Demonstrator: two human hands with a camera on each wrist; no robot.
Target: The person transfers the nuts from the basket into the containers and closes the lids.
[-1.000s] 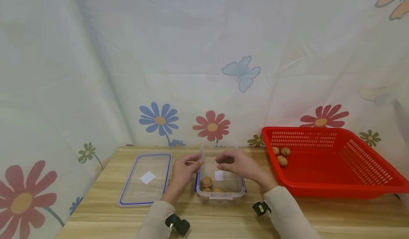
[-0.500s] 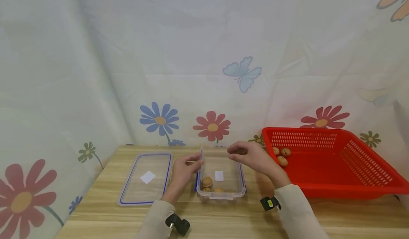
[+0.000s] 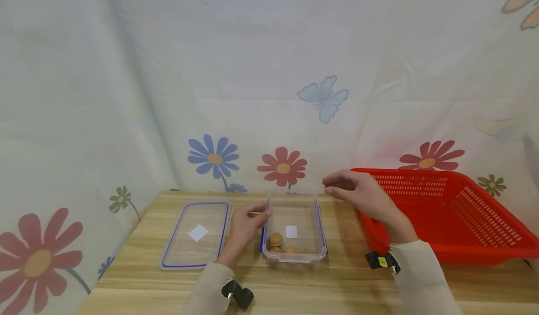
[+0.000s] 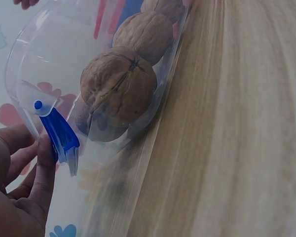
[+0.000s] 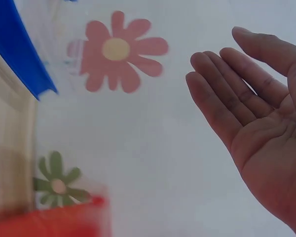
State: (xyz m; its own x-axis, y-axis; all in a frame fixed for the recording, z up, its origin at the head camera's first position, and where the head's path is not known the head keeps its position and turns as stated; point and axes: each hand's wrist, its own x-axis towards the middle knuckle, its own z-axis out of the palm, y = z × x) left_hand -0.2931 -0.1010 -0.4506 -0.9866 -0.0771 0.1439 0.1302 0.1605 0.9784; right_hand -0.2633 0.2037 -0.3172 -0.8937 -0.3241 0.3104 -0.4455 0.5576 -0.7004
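Observation:
My left hand (image 3: 244,228) pinches the left wall of a clear plastic food container (image 3: 294,212) between thumb and fingers. In the left wrist view those fingers (image 4: 42,170) are right at a blue latch (image 4: 60,131) hanging from its rim. Several walnuts (image 4: 118,86) lie at the container's near end, where a walnut (image 3: 275,239) sits on top of others. My right hand (image 3: 366,195) is raised over the left edge of a red plastic basket (image 3: 446,247). Its fingers are extended with nothing in them, as the right wrist view shows.
A clear lid (image 3: 178,249) with a blue seal and white label lies flat left of the container. The wooden table (image 3: 290,289) runs underneath everything. A flower-printed curtain (image 3: 252,95) stands behind it. My right hand and forearm cover the basket's left side.
My right hand has moved right and up, from over the container to the basket's left edge, hiding the walnuts there. My left hand keeps its hold on the container.

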